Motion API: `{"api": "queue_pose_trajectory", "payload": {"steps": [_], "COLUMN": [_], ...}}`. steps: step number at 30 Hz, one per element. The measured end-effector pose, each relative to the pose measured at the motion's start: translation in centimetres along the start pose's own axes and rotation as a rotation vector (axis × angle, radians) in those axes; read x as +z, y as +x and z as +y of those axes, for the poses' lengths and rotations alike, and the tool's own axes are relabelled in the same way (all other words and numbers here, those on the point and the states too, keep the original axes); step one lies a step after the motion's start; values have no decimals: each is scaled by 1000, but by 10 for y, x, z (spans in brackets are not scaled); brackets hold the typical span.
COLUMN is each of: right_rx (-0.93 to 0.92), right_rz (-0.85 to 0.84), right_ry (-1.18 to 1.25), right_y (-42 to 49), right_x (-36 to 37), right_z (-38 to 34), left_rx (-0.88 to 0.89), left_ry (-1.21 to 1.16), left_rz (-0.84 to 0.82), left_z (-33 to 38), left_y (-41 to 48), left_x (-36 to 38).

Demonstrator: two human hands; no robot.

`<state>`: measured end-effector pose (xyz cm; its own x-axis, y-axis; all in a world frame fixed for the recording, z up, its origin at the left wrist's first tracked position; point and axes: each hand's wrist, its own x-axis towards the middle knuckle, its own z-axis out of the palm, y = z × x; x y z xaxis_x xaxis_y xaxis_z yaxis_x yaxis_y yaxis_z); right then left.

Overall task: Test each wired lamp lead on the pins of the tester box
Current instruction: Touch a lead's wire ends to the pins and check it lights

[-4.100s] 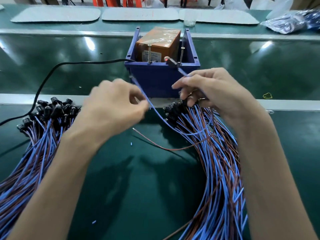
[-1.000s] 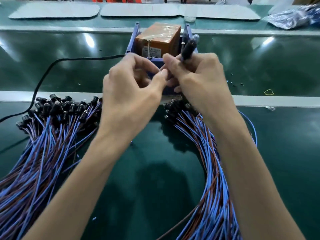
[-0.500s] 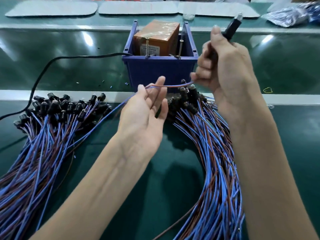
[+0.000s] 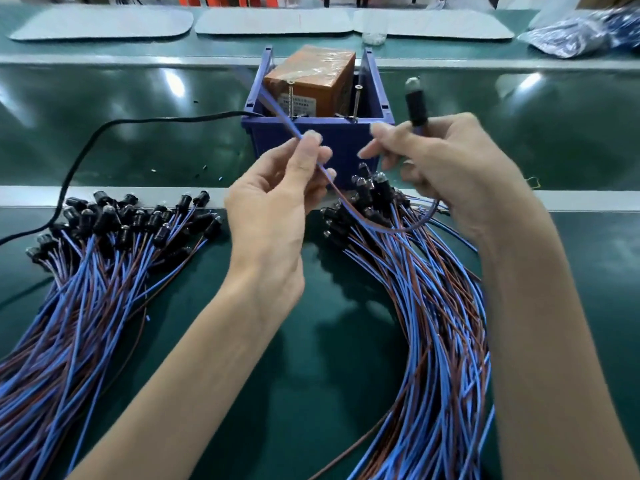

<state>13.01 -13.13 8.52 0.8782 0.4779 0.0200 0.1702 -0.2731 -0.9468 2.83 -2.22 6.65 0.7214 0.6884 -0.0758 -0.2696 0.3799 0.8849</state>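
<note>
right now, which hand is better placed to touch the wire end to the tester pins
Left hand: it pinches the thin blue wire, free end near the left metal pin. Right hand holds the black cylindrical lamp aside.

Tester box [image 4: 343, 140] sits mid-bench [image 4: 311, 393], a block [image 4: 311, 81] inside it, the pins [image 4: 356, 102] standing just in front of that block. Left heap of leads [image 4: 86, 289] lies front left, right heap of leads [image 4: 440, 323] front right. The cable [image 4: 90, 140] runs off left from the box.

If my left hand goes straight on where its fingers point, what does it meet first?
Probably the blue tester box, its front wall just beyond the left hand pinching the wire; depth unclear.
</note>
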Motion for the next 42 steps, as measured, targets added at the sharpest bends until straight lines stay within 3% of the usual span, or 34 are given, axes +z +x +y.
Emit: {"api": "queue_pose_trajectory", "payload": {"steps": [6, 12, 21, 29, 36, 42], "right_rx": [8, 33, 62, 81, 70, 84], "right_rz": [-100, -121, -66, 82, 214, 270], "right_ry": [114, 233, 361, 287, 379, 296], "right_y": [-5, -7, -2, 4, 6, 12], "right_x": [12, 19, 24, 18, 19, 21], "right_z": [-5, -2, -2, -2, 0, 10], "left_rx": [-14, 3, 30, 72, 174, 183], "left_ry": [416, 429, 384, 351, 497, 605], "left_rz": [-276, -342, -226, -53, -19, -15], "left_z": [1, -1, -3, 1, 7, 5], "left_y": [3, -1, 4, 18, 36, 46], "left_x": [-10, -8, -11, -18, -34, -42]}}
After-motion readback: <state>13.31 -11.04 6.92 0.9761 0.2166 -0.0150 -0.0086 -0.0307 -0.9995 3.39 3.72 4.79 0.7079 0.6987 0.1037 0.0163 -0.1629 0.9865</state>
